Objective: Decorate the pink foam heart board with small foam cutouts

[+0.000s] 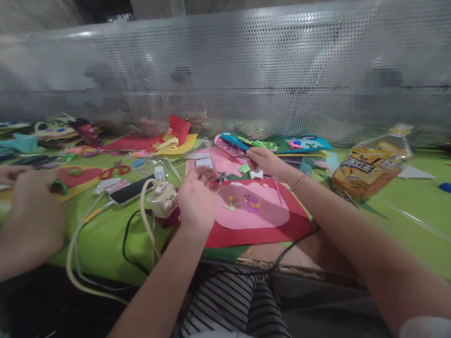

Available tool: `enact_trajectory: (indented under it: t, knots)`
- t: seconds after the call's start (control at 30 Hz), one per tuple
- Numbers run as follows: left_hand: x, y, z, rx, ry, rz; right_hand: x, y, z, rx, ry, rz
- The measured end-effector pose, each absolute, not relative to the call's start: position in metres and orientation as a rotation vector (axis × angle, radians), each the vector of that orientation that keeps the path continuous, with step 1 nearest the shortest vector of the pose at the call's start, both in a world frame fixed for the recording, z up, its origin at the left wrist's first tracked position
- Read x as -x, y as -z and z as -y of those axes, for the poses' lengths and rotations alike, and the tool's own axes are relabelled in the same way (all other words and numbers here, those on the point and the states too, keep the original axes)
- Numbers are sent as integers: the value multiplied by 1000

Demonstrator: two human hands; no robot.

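Before me lies a red sheet [299, 225] with a pink rounded piece [225, 221] on it. Small cut-outs sit on the pink: a yellow and green flower [231, 203] and a purple and yellow shape [252, 203]. My left hand [198, 199] hovers at the left edge of the red sheet, palm partly up, fingers loosely apart, apparently holding nothing. Beyond the sheet, my right hand [262, 159] has its fingers pinched together near green scraps [244, 168] and a small white piece [256, 173]. Whatever lies between those fingertips is hidden.
To the left are a power strip [162, 199] with cables, a phone [132, 189] and red-handled scissors [114, 172]. Another person's hands [35, 192] work farther left. A large bottle [373, 164] stands right. Coloured craft sheets [278, 145] are stacked behind, before a perforated metal screen [246, 61].
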State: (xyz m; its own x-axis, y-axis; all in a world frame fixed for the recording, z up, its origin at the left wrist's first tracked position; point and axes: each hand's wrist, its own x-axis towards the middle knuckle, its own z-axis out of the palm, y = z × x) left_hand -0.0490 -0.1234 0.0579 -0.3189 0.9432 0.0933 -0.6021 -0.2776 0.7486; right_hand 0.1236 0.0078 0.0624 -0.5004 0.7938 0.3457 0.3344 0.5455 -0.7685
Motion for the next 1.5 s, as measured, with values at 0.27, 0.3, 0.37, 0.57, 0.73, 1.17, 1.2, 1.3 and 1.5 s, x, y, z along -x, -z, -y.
enact_trajectory:
  t: [0.27, 0.3, 0.37, 0.57, 0.73, 1.17, 1.2, 1.3, 1.5]
  knots:
    - [70, -10, 175, -1962, -1374, -1389, -115, -59, 4, 1070, -739, 2259]
    - [72, -9, 175, -2095, -1298, -1425, -114, -58, 5, 1073, -766, 2262]
    - [73, -6, 172, -2297, -1182, -1442, -113, -56, 5, 1103, -814, 2267]
    - [70, 3, 163, -2464, -908, -1538, -117, -53, -1, 1067, -829, 2250]
    - [68, 6, 161, -2516, -773, -1557, -119, -58, -1, 1079, -776, 2291]
    - [65, 15, 162, -2645, -638, -1620, -118, -46, -6, 1162, -896, 2187]
    - [65, 15, 162, -2650, -633, -1615, -117, -47, -4, 1170, -882, 2190]
    - [65, 16, 161, -2660, -616, -1596, -115, -45, -2, 1188, -823, 2201]
    - [66, 16, 162, -2675, -604, -1566, -113, -24, -13, 1053, -779, 2072]
